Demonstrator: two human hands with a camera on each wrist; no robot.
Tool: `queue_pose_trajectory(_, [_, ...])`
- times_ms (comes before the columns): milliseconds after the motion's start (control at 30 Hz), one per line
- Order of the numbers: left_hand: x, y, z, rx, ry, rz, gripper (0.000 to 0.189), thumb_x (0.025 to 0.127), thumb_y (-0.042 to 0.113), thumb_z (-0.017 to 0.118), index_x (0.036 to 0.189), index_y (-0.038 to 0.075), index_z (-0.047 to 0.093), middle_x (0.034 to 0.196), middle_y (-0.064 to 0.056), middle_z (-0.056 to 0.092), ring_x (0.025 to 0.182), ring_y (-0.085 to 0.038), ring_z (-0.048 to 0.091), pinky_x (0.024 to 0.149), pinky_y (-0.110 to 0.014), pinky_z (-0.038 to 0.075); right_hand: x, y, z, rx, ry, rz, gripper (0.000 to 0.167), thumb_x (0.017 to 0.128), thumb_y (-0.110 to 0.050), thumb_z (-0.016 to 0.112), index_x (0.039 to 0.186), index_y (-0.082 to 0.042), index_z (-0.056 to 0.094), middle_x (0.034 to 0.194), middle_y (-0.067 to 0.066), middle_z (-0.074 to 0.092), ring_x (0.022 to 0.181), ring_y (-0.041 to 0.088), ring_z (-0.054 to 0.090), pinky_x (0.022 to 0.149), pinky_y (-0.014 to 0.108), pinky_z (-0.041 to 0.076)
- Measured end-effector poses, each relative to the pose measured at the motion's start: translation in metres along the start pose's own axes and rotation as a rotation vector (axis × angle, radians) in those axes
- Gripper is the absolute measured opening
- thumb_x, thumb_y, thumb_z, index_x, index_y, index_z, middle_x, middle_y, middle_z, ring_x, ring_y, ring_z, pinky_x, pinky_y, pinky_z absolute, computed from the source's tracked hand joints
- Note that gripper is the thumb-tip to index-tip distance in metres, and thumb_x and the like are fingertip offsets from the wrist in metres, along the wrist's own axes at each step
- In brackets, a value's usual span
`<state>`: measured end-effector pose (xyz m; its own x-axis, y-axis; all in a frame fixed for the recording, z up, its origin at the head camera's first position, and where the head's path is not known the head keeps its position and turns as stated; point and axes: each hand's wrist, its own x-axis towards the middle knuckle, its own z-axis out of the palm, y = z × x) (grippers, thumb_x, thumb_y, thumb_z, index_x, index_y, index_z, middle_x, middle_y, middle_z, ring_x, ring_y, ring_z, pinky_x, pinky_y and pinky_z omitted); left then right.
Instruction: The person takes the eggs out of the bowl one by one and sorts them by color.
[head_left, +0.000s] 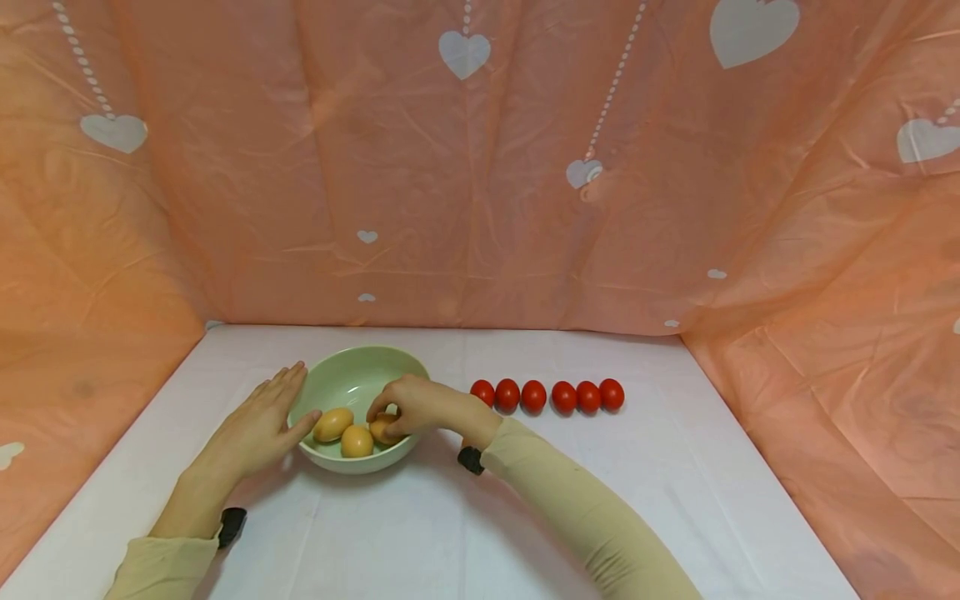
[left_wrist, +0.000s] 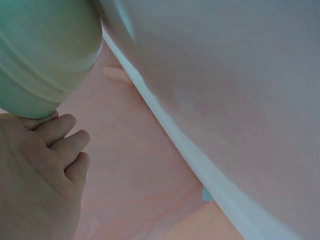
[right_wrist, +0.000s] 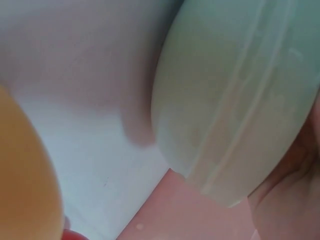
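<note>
At the left edge of the head view hung an orange sheet (head_left: pixel 67 292) with pale hearts (head_left: pixel 113 132), which also filled the top and the right side. In the lower left, the left hand (head_left: pixel 258 425) showed beyond a beige sleeve (head_left: pixel 161 568) and a dark band (head_left: pixel 232 527). Its fingers lay nearly straight along the left side of a pale green bowl (head_left: pixel 367 367), the thumb spread over the rim, with nothing in its grasp.

The bowl stood left of centre in the lower half, on a white cloth (head_left: pixel 660 517). In its lower part sat an oval yellow fruit (head_left: pixel 333 425), then a rounder yellow fruit (head_left: pixel 357 442), then a third yellow fruit (head_left: pixel 382 428) partly covered by fingers. Over the right rim, the right hand (head_left: pixel 423 404) had thumb and fingers curled closely about that third one; whether it was raised off the bowl's floor could not be told.

Right of centre, six red fruits (head_left: pixel 533 397) formed a row, three and three with a slightly wider gap between; the leftmost was partly hidden by the right arm. At the left edge of the right wrist view showed an orange-yellow rounded thing (right_wrist: pixel 25 185), cut off by the frame.
</note>
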<state>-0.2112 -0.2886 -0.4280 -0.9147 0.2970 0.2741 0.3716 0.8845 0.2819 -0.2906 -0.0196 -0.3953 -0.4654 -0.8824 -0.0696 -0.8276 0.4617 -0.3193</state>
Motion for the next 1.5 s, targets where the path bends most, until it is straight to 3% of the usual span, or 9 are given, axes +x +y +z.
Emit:
queue_pose_trajectory(267, [0.000, -0.001, 0.001, -0.002, -0.004, -0.001, 0.081, 0.104, 0.042, 0.060, 0.155, -0.015, 0.032, 0.161, -0.033, 0.032, 0.147, -0.054, 0.032, 0.120, -0.066, 0.029, -0.006, 0.001, -0.004, 0.043, 0.048, -0.004, 0.030, 0.093, -0.013, 0.078, 0.123, -0.012, 0.076, 0.116, 0.005, 0.072, 0.092, 0.008, 0.066, 0.080, 0.009, 0.049])
queue_pose_trajectory(800, [0.000, -0.002, 0.002, -0.007, -0.004, -0.005, 0.081, 0.104, 0.042, 0.060, 0.155, -0.015, 0.032, 0.161, -0.033, 0.033, 0.147, -0.055, 0.033, 0.120, -0.066, 0.028, -0.021, 0.000, -0.013, 0.166, 0.275, -0.048, 0.029, 0.095, -0.013, 0.077, 0.124, -0.010, 0.073, 0.119, 0.008, 0.066, 0.099, 0.013, 0.064, 0.080, 0.009, 0.052])
queue_pose_trajectory(1067, [0.000, -0.002, 0.002, -0.002, 0.004, 0.002, 0.081, 0.104, 0.041, 0.060, 0.155, -0.015, 0.032, 0.161, -0.034, 0.033, 0.146, -0.055, 0.033, 0.119, -0.066, 0.029, -0.040, -0.004, -0.018, 0.257, 0.382, -0.024, 0.032, 0.095, -0.012, 0.076, 0.127, -0.010, 0.073, 0.128, 0.010, 0.062, 0.108, 0.019, 0.062, 0.081, 0.013, 0.056])
queue_pose_trajectory(1500, [0.001, -0.002, 0.002, -0.008, -0.008, -0.003, 0.081, 0.104, 0.041, 0.060, 0.155, -0.015, 0.031, 0.161, -0.034, 0.032, 0.148, -0.054, 0.032, 0.121, -0.065, 0.028, -0.075, 0.001, -0.016, 0.425, 0.607, -0.022, 0.031, 0.093, -0.007, 0.078, 0.124, -0.005, 0.074, 0.126, 0.011, 0.061, 0.110, 0.023, 0.063, 0.080, 0.019, 0.061])
